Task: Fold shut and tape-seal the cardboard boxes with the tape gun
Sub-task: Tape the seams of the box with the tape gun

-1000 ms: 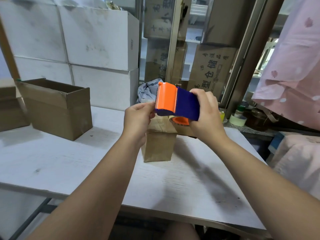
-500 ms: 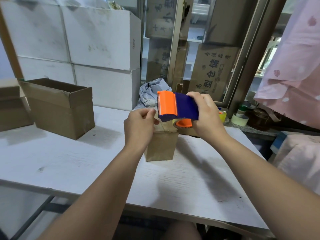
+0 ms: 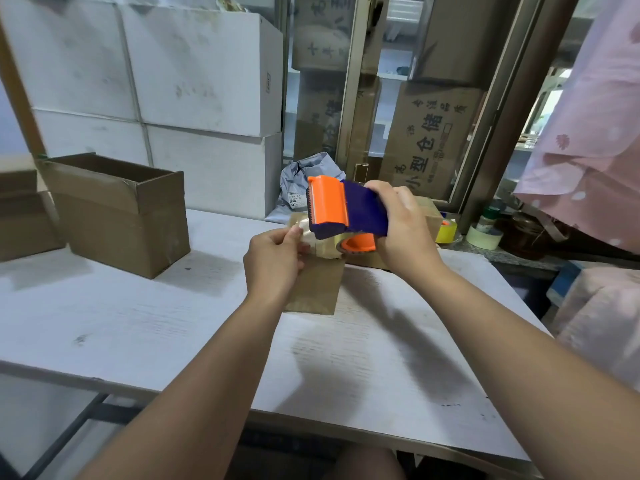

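My right hand (image 3: 403, 230) grips an orange and blue tape gun (image 3: 343, 211) in the air above a small brown cardboard box (image 3: 320, 289) that stands on the white table (image 3: 173, 323). My left hand (image 3: 273, 261) pinches the loose end of the clear tape (image 3: 304, 225), which is drawn out to the left from under the gun. The small box is partly hidden behind my left hand and the gun.
An open brown box (image 3: 117, 213) stands at the table's left, with another brown box (image 3: 20, 213) at the edge. White cartons (image 3: 194, 81) are stacked behind. A grey bag (image 3: 304, 178), tape rolls (image 3: 483, 237) and pink cloth (image 3: 588, 150) lie at the back and right.
The tape gun has dropped lower toward the small box. My left hand has taken the tape end and drawn out a short length to the left.
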Motion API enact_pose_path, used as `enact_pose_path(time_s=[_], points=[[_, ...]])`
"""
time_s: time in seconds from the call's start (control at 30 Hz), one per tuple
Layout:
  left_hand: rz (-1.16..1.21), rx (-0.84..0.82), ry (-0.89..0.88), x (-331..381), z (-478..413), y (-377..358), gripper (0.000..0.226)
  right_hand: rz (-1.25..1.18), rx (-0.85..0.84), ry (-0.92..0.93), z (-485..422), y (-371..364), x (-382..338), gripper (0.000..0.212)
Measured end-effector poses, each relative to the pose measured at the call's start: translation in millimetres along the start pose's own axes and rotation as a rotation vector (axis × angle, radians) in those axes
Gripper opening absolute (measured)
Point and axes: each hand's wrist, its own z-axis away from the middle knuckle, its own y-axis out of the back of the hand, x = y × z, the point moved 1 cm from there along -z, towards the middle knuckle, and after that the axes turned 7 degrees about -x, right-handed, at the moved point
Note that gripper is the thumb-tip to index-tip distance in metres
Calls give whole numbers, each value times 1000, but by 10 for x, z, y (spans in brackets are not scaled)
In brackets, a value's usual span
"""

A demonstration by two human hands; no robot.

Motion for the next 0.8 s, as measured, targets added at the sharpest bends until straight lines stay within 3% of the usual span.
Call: enact_pose_path(time_s=[0.23,0.47,0.7,0.8], points=[[126,-23,-18,182,-36,97,11,3,73,-25,-72,64,-83,54],[399,-81,176,326,28,150,14,-99,56,-113,-15,107,-101,58],[274,-58,160,445,88,172,17,-365,22,-216,64,133,-66,47],[170,-52,108,526,69,200,21,-257,10,-156,103,180,-71,46]])
